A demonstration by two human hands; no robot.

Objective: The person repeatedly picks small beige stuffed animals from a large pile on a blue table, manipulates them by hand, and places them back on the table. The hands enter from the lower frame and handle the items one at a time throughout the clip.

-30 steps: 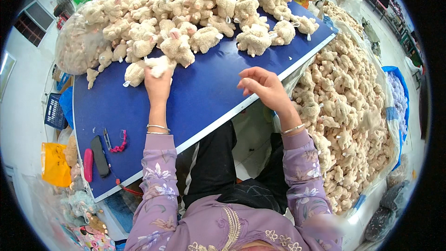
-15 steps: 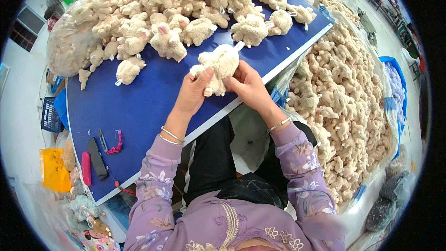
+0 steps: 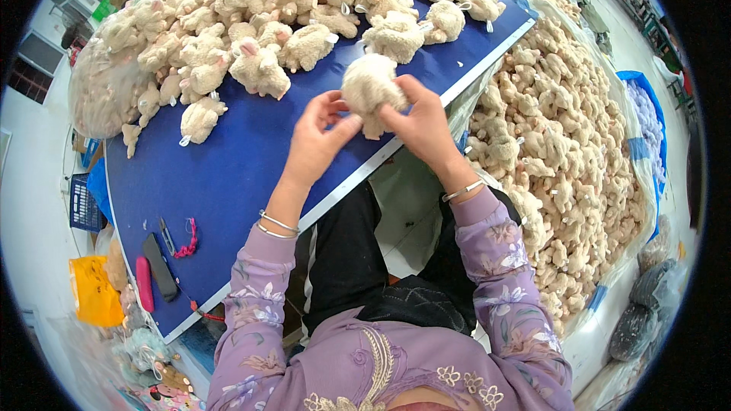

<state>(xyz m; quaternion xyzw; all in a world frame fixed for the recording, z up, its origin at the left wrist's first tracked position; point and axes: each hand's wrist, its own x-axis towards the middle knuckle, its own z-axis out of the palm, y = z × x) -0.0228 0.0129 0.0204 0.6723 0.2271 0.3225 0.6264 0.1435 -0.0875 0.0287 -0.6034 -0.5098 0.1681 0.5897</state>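
A cream plush toy [image 3: 371, 82] is held over the blue table [image 3: 251, 156], above its surface and just inside the near edge, toward the right end. The right hand [image 3: 419, 123] grasps it, thumb on the near side and fingers bent around the right side. The left hand [image 3: 324, 137] is at the toy's left side, over the table, with fingers curled and a gap between thumb and forefinger; whether its fingertips pinch the fleece cannot be told. The held toy is slightly blurred.

The table's white edge strip [image 3: 344, 192] runs slantwise under both arms, and the right wrist lies out past it. Black trousers [image 3: 339, 262] show below that edge. From the left hand toward the table's left edge there is a broad stretch of blue surface, giving room for sideways movement; only a narrower band lies between the held toy and the pile of cream plush toys [image 3: 228, 23] along the table's far side. A separate plush toy [image 3: 202, 119] lies on the table in front of the pile, and a smaller plush piece [image 3: 131, 139] lies by the left edge.

At the table's near left corner are thread snips [image 3: 167, 236], a knotted pink cord [image 3: 186, 240], a dark grey oblong case [image 3: 158, 266] and a pink oblong case [image 3: 145, 283]. Beyond the table's right edge stands a large open sack of cream plush toys [image 3: 556, 175]. Left of the table sits a dark blue plastic crate [image 3: 85, 202].
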